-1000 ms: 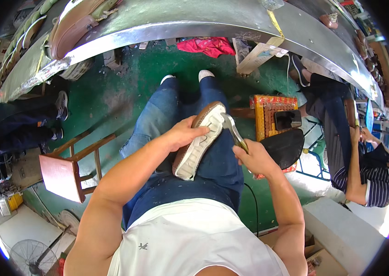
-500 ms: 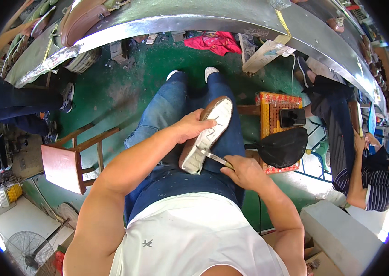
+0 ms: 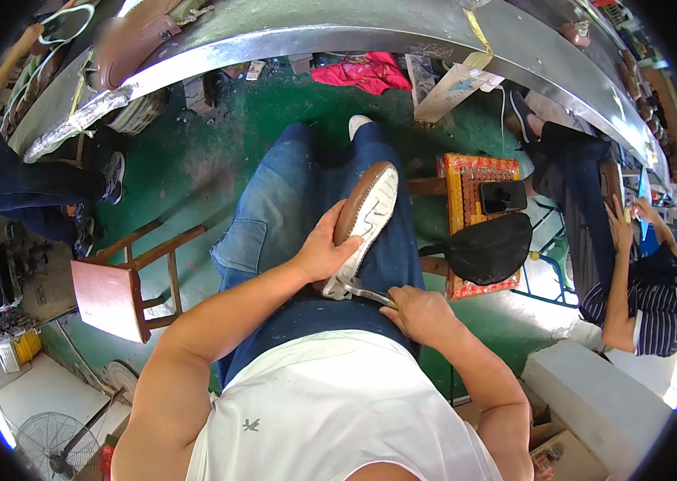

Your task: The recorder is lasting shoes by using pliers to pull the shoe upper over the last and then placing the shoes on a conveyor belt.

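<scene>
A brown shoe upper (image 3: 374, 210) with a whitish underside rests upside down over my lap, its toe pointing away and to the right. My left hand (image 3: 324, 247) is closed round its middle, thumb pressed on the pale underside. My right hand (image 3: 423, 314), a fist close to my waist, grips the handle of a slim metal hand tool (image 3: 369, 294) with a hooked-looking head. That head meets the shoe's near, heel end. The tool's exact kind is not clear from here.
A metal-edged workbench (image 3: 290, 42) curves across the far side. To my right stands a beaded-top stool (image 3: 467, 180) bearing a phone (image 3: 503, 197) and a black pouch (image 3: 489, 248). A wooden stool (image 3: 106, 293) is at left. Co-workers sit at both sides.
The tool's head has shifted nearer me, toward the heel end. My left hand has slid toward the heel, and the shoe is tipped more on its side. My left leg has shifted.
</scene>
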Tool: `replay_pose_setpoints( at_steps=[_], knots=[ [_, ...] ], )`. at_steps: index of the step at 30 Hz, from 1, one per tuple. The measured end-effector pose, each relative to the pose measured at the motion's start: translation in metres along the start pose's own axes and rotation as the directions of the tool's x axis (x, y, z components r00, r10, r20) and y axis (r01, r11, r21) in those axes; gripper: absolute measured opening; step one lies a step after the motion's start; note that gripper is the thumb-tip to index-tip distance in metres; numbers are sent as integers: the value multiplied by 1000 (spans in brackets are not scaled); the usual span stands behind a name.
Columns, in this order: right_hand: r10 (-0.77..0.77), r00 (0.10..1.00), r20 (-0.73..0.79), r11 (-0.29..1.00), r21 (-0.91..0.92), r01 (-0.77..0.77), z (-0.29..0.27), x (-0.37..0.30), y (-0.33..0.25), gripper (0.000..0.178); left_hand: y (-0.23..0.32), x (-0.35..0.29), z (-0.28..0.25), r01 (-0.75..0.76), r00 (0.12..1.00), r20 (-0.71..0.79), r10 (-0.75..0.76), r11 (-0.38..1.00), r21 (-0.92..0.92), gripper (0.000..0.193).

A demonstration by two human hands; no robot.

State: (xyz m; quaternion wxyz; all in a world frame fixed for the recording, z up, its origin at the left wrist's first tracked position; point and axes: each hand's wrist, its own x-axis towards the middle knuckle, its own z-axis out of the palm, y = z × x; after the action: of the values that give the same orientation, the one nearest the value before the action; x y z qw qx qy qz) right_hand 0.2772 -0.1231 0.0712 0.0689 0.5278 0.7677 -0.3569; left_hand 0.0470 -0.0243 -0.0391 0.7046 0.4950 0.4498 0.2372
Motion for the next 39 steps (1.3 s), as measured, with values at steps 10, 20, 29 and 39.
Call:
replay_pose_setpoints(
  at_steps=[10,20,29,39],
  knots=[
    [-88,983,163,970,240,47,-28,5,38,35,-10,-49,-7,-65,997,71,41,919,388,96],
    [119,978,-174,966,249,-74,-59,29,40,39,51,-51,-41,136,977,199,-73,936,-325,78],
    [2,403,-915,936,-141,-323,-287,105,212,46,295,52,-113,-151,986,47,162,970,-190,79],
    [183,246,-952,931,88,-355,-343,177,287,44,475,392,-140,-15,841,-106,530,219,976,61]
  ],
)
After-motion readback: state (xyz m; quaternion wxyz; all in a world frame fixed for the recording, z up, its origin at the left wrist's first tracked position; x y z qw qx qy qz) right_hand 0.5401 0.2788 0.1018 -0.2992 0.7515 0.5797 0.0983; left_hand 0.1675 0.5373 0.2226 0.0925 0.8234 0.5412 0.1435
